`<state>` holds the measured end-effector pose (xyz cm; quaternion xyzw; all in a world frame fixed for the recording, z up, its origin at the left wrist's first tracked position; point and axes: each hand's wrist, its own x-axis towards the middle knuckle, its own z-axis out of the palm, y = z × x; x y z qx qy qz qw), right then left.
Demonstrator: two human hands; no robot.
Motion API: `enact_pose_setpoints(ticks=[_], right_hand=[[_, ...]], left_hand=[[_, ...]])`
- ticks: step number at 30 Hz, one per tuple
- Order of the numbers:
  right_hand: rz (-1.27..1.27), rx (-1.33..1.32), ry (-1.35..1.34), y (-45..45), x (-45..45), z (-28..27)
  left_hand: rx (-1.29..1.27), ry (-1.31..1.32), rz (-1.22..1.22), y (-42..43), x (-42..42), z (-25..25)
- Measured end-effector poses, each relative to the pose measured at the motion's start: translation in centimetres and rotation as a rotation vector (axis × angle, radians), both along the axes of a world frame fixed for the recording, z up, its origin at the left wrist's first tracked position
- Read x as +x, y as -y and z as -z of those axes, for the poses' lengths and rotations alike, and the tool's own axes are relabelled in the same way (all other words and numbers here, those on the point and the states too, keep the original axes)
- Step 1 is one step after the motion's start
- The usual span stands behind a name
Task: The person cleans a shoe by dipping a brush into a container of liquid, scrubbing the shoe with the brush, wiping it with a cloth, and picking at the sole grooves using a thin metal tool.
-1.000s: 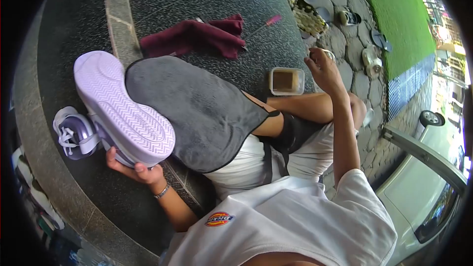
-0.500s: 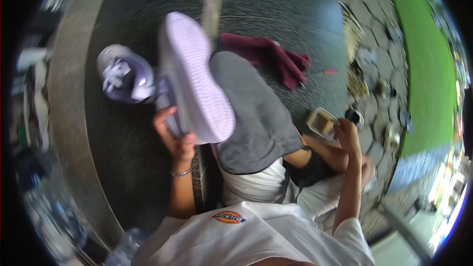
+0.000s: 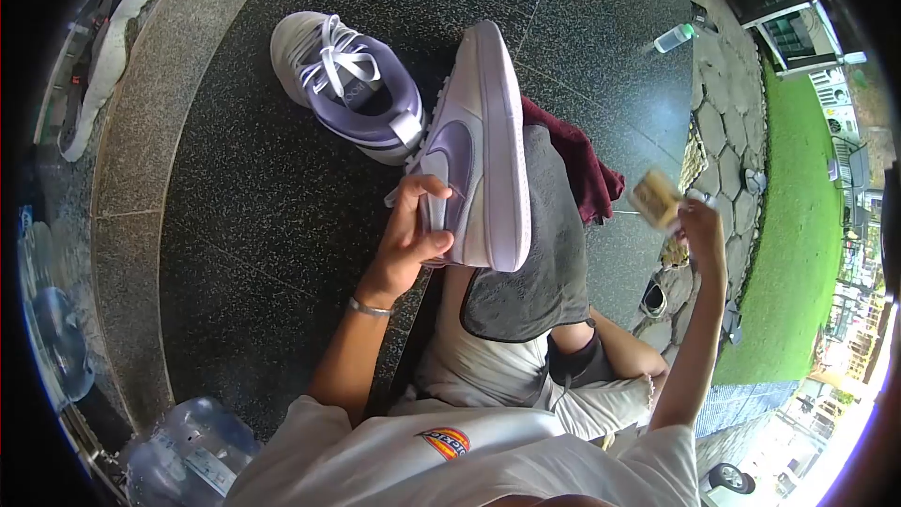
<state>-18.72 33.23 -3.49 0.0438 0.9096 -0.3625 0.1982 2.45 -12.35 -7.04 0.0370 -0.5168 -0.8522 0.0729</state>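
"Dickies" logo (image 3: 445, 442) on wht tee (image 3: 554, 460), insole (image 3: 355, 95) txt unclear

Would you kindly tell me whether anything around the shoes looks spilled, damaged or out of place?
Nothing looks spilled or damaged. The maroon cloth lies bunched on the floor, slightly untidy, while the tan item at the right hand is too blurred to judge.

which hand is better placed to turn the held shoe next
Probably the left hand: it already grips the lilac-and-white shoe near its heel end. The right hand is out to the side, apart from the shoe, holding a blurred tan item.
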Motion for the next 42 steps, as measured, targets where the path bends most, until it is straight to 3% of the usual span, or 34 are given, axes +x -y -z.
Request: enact_pose_setpoints(ticks=[5, 7, 10, 14, 16, 21, 25, 28, 30, 33, 35, 39, 41, 42], right_hand=[[-0.045, -0.118, -0.15, 10.0, -7.2, -3.8], [-0.108, -0.153, -0.2, 14.0, -9.9, -4.3], [-0.133, -0.184, -0.224, 20.9, -12.5, -5.1], [-0.145, -0.262, -0.165, 28.9, -15.3, -4.0], [-0.254, -0.127, -0.194, 31.9, -17.4, -2.2], [-0.282, -0.218, -0.056, 37.4, -16.3, -1.0], [-0.275, -0.381, -0.093, 37.5, -14.6, 0.0], [-0.041, -0.524, -0.279, 34.4, -11.4, 0.8], [-0.24, -0.391, -0.569, 28.8, -13.6, 8.7], [-0.421, 0.148, -0.535, 22.5, -7.9, 15.3], [-0.406, 0.067, -0.384, 18.5, -7.4, 22.0], [-0.217, -0.314, -0.27, 15.5, -7.3, 24.4], [-0.306, 0.131, -0.385, 17.3, -4.6, 15.3], [-0.305, 0.137, -0.403, 18.1, -4.5, 12.4]], left_hand=[[0.504, -0.009, 0.021, 1.1, -0.2, -1.1], [0.685, -0.221, 0.108, 2.2, -0.3, 2.6], [0.774, -0.141, -0.03, 2.0, 0.1, 2.0], [0.943, -0.211, 0.044, 2.3, -0.1, 1.1], [1.02, -0.273, 0.098, 2.3, -0.4, 1.3], [1.209, -0.402, 0.249, 2.3, -0.8, 1.6], [1.25, -0.446, 0.271, 2.0, -1.1, 2.6], [1.245, -0.432, 0.273, 2.2, -1.0, 2.7], [1.24, -0.408, 0.261, 2.3, -0.6, 2.5], [1.215, -0.386, 0.234, 2.2, -0.4, 2.7], [1.193, -0.381, 0.227, 2.1, -0.9, 2.5], [1.289, -0.372, 0.241, 1.5, -0.7, 2.1], [1.29, -0.338, 0.23, 1.5, -0.1, 2.5], [1.29, -0.323, 0.23, 1.6, 0.0, 2.8]])
